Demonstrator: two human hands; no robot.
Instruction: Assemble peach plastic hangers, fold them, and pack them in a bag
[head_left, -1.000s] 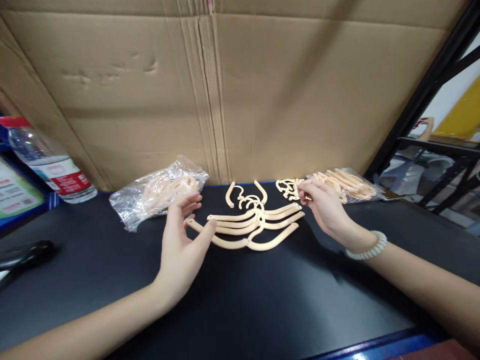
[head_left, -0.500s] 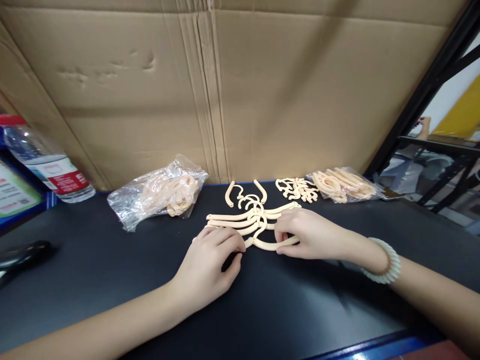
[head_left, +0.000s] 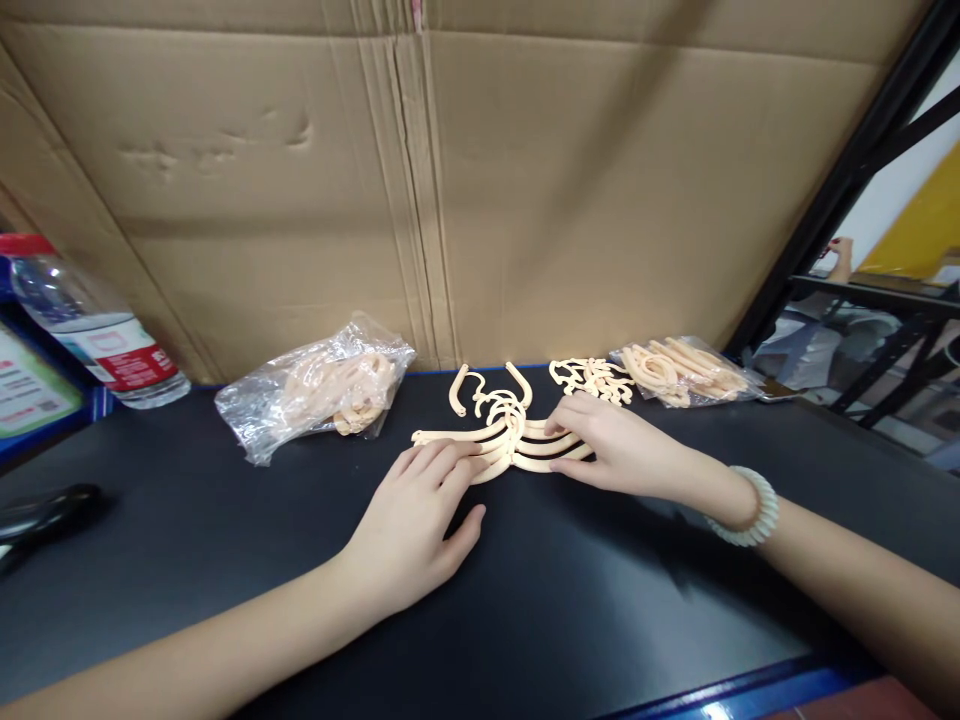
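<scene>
Several cream plastic hangers (head_left: 513, 440) lie stacked close together on the black table, their curved hooks overlapping toward the cardboard. My left hand (head_left: 427, 515) rests over their left arms, fingers spread and thumb apart. At their right arms, my right hand (head_left: 615, 445) has its fingers curled round the nearest hanger, partly hiding it. Behind the stack lie loose curved pieces, one at the left (head_left: 459, 390) and one at the right (head_left: 518, 384). A heap of small hook pieces (head_left: 591, 380) sits beyond my right hand.
A clear bag of cream parts (head_left: 322, 385) is at the back left, another bag (head_left: 686, 370) at the back right. A bottle (head_left: 97, 330) and a black object (head_left: 49, 510) are on the left. Cardboard (head_left: 300, 180) stands behind; in the right background is a person's hand (head_left: 841, 258).
The nearest hanger has moved away from me, against the others. My right hand has moved forward with it, and my left thumb has spread from the fingers.
</scene>
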